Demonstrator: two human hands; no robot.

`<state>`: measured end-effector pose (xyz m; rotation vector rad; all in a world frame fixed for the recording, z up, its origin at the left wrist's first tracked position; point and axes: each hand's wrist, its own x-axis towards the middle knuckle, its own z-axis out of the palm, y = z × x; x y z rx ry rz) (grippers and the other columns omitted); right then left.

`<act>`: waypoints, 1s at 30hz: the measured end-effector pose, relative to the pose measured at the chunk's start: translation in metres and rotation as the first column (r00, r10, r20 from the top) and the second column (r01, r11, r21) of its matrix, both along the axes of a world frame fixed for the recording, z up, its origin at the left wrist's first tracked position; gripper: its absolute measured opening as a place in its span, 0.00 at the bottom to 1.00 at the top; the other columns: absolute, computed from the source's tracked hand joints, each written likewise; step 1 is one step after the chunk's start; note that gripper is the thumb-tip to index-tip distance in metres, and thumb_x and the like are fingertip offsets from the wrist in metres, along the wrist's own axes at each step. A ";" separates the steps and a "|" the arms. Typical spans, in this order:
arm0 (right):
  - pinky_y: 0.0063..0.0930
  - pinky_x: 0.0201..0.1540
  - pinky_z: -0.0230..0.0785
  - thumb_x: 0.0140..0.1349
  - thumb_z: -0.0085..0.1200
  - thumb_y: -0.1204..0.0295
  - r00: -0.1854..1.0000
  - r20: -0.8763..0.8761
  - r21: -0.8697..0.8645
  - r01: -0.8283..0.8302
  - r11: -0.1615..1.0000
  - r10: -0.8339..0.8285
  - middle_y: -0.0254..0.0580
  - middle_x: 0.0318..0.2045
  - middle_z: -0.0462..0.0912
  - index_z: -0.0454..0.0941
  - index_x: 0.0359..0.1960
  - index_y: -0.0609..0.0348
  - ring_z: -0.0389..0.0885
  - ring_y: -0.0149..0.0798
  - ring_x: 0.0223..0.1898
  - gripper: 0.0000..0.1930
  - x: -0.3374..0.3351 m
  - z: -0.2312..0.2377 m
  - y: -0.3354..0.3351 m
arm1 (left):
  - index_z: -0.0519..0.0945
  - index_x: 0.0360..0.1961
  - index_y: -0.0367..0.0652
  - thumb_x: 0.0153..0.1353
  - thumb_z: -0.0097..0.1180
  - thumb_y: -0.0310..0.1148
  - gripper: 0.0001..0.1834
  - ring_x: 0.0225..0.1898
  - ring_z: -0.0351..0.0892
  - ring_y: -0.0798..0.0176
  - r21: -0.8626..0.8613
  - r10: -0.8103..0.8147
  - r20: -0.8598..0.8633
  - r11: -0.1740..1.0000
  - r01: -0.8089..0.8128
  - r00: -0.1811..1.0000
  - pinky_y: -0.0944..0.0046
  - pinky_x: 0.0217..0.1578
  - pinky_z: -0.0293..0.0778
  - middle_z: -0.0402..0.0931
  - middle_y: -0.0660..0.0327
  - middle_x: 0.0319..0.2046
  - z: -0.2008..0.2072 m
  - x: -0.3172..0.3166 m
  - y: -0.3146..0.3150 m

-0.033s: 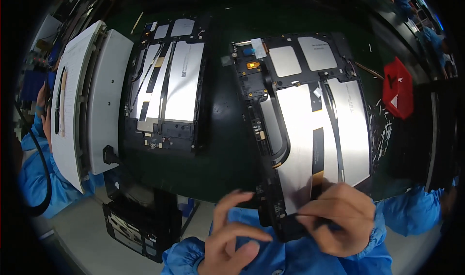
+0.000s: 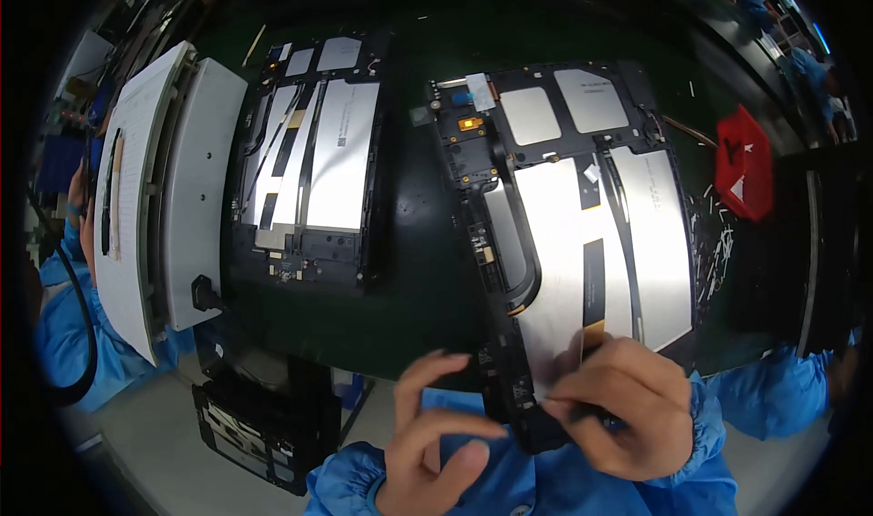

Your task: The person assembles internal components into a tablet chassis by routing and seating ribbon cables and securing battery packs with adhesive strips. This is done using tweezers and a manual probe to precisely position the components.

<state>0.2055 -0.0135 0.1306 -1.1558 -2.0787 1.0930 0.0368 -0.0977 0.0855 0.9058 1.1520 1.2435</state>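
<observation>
Tablet (image 2: 564, 234) open-backed on counter (image 2: 409, 289); right hand (image 2: 627, 407) pinching strip (image 2: 589, 339) at its near edge. Left hand (image 2: 436, 439) beside it, fingers half-curled, empty. Second tablet (image 2: 309, 161) left.

You are looking down at a dark green work surface (image 2: 409, 270) that fills most of the view. Below its near edge lies a pale grey floor (image 2: 136, 452), where a black crate (image 2: 264, 434) sits under the bench. To your left stand tall white panels (image 2: 159, 198). At the far right a red bin (image 2: 744, 163) rests on the bench, with small white scraps (image 2: 718, 243) scattered beside it.
</observation>
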 end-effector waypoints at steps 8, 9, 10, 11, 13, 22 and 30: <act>0.33 0.32 0.73 0.42 0.59 0.85 0.997 0.015 -0.015 0.081 0.997 -0.081 0.47 0.24 0.77 0.78 0.25 0.69 0.79 0.44 0.27 0.06 -0.006 0.004 -0.004 | 0.74 0.31 0.42 0.44 0.64 0.29 0.13 0.58 0.57 0.46 0.204 0.135 -0.349 0.977 -0.065 0.928 0.51 0.56 0.53 0.64 0.49 0.51 -0.024 0.006 0.018; 0.33 0.32 0.73 0.42 0.59 0.85 0.996 0.020 -0.008 0.090 0.996 -0.090 0.47 0.24 0.77 0.78 0.25 0.69 0.79 0.44 0.27 0.06 -0.004 0.005 -0.003 | 0.74 0.31 0.42 0.44 0.64 0.29 0.13 0.58 0.57 0.46 0.209 0.128 -0.343 0.976 -0.057 0.931 0.51 0.56 0.53 0.64 0.49 0.51 -0.024 0.007 0.021; 0.33 0.33 0.73 0.43 0.59 0.84 0.995 0.073 -0.063 0.076 0.995 -0.072 0.47 0.25 0.77 0.78 0.26 0.69 0.79 0.44 0.27 0.06 -0.001 0.006 -0.002 | 0.73 0.29 0.43 0.43 0.65 0.29 0.13 0.57 0.57 0.46 0.183 0.131 -0.325 0.980 -0.074 0.936 0.51 0.56 0.54 0.64 0.49 0.51 -0.024 0.008 0.023; 0.33 0.33 0.73 0.43 0.59 0.83 0.991 0.123 -0.120 0.065 0.991 -0.050 0.48 0.26 0.77 0.79 0.26 0.68 0.79 0.45 0.28 0.06 0.000 0.006 -0.001 | 0.72 0.27 0.43 0.42 0.66 0.29 0.14 0.57 0.58 0.46 0.156 0.136 -0.309 0.984 -0.091 0.941 0.51 0.56 0.54 0.64 0.50 0.50 -0.024 0.008 0.026; 0.32 0.33 0.73 0.43 0.60 0.82 0.991 0.127 -0.109 0.060 0.992 -0.046 0.48 0.26 0.77 0.79 0.27 0.67 0.79 0.45 0.28 0.07 0.001 0.007 -0.003 | 0.72 0.26 0.44 0.42 0.66 0.29 0.14 0.57 0.58 0.46 0.177 0.133 -0.323 0.981 -0.078 0.937 0.51 0.55 0.54 0.64 0.50 0.50 -0.024 0.005 0.026; 0.32 0.35 0.73 0.43 0.61 0.80 0.988 0.131 -0.114 -0.070 0.991 0.085 0.46 0.30 0.77 0.80 0.29 0.64 0.78 0.44 0.32 0.09 0.004 0.008 0.002 | 0.75 0.20 0.44 0.50 0.61 0.38 0.11 0.61 0.51 0.42 0.153 0.111 -0.413 0.987 -0.052 0.904 0.47 0.59 0.48 0.60 0.47 0.54 -0.032 0.003 0.017; 0.29 0.31 0.72 0.40 0.62 0.79 0.987 0.133 -0.060 -0.079 0.995 0.087 0.45 0.29 0.74 0.78 0.29 0.65 0.77 0.43 0.30 0.11 0.003 0.004 0.002 | 0.74 0.22 0.43 0.56 0.55 0.42 0.14 0.62 0.48 0.40 0.158 0.108 -0.469 0.987 -0.037 0.876 0.44 0.60 0.44 0.58 0.44 0.57 -0.037 0.004 0.019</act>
